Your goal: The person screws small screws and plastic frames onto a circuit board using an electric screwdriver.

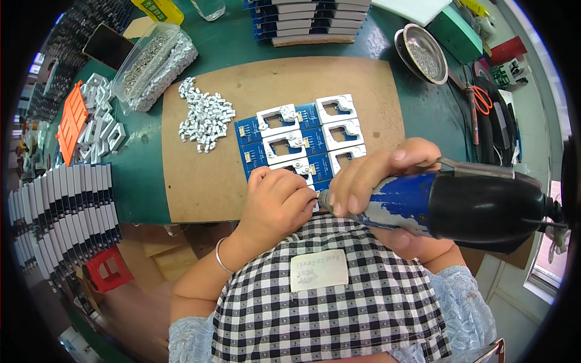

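Observation:
A blue circuit board panel (308, 136) with several white plastic frames on it lies on a brown cardboard sheet (200, 175). My right hand (378, 175) grips a blue and black electric screwdriver (460, 202), its tip pointing left toward the panel's near edge. My left hand (275, 202) rests with fingers curled at that near edge, fingertips right by the screwdriver tip; what they pinch is hidden. A heap of small white plastic parts (206, 121) lies left of the panel.
A clear bag of screws and white parts (154, 66) sits at the back left, with white frames (100, 121) and an orange piece (71, 121). Stacked boards (63, 212) stand at left. More blue boards (308, 18), a metal bowl (423, 54) and scissors (481, 100) are behind.

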Demonstrator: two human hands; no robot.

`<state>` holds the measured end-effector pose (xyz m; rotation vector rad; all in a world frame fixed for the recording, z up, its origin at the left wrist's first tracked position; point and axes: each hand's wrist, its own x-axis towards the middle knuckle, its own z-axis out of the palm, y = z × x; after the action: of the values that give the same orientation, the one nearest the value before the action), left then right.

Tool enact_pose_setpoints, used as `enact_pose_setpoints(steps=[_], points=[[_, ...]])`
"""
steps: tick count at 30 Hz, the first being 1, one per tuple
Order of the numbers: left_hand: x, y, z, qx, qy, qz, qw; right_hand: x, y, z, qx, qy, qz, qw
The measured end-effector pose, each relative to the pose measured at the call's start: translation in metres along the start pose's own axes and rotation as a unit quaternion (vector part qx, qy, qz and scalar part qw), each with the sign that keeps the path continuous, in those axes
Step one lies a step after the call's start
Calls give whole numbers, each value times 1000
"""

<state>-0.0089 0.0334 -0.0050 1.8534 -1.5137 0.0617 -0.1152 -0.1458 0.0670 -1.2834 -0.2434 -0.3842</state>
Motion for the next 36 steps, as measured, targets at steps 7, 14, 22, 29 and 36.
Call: enact_pose_setpoints(steps=[7,14,22,29,36], points=[[-2,-5,2,-44,5,-17,999,0,-2,8,-9,26,-6,1000],[-1,-1,1,-35,7,-15,999,-6,-3,11,10,69,1,998],[-1,-1,1,-41,25,-19,999,-4,-4,12,-30,43,3,999],[-2,-2,0,-63,33,-20,997,-2,-8,23,-63,40,46,996],[-6,-5,3,-75,42,-13,996,2,-11,27,-115,-20,8,993]])
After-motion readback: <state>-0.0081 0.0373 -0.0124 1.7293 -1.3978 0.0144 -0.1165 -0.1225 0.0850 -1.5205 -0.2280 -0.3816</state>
